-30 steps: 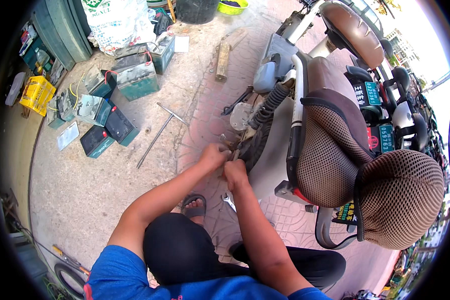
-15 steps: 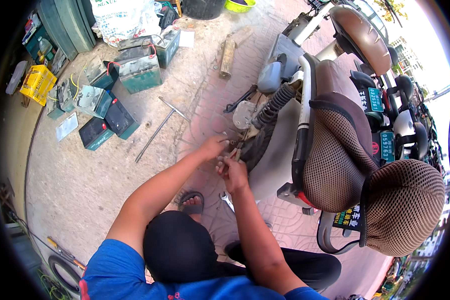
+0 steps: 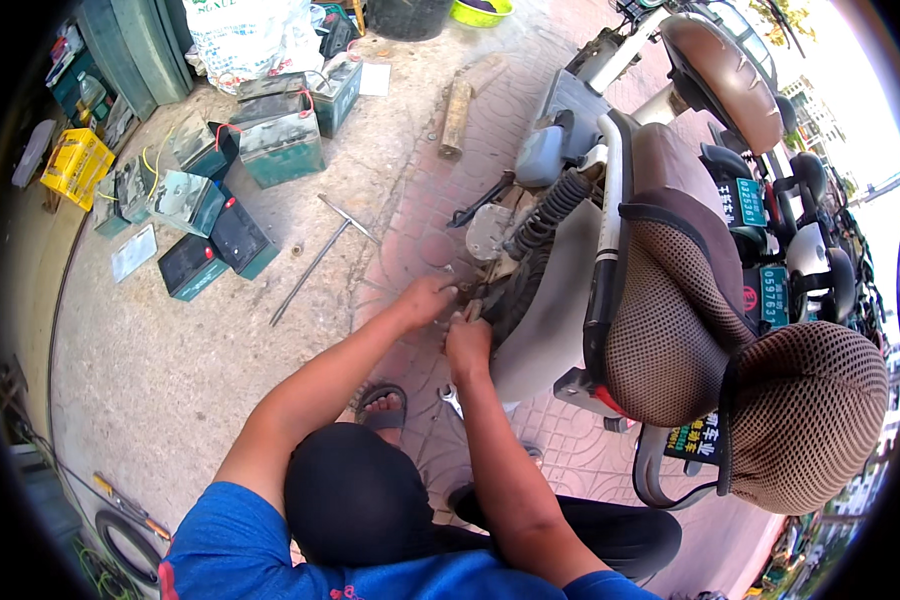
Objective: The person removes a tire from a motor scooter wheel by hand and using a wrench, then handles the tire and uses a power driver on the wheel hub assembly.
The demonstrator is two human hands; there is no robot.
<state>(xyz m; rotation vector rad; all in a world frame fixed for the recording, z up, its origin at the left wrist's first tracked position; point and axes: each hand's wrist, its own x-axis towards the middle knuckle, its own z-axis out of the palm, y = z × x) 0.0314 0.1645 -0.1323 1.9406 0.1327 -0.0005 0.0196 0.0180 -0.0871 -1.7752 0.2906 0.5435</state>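
The head camera, left of a worn pair, looks steeply down and forward over the person's near knee (image 3: 358, 495) and forearms (image 3: 510, 450). It stands close above the scooter (image 3: 660, 310); its wide fisheye curves straight edges and catches sky (image 3: 850, 85) toward the right rim.

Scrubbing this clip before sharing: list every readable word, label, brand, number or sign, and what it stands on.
Locations only; wording not copied.
Upper teal licence plate: white number, legible.
Lower teal licence plate: white number, legible.
Black panel by the mesh seat cover: white, yellow and green print, partly hidden.
White sack: green and blue print, partly cut off.
Yellow crate: dark print, too small.
Black-topped battery: side marking, too small.
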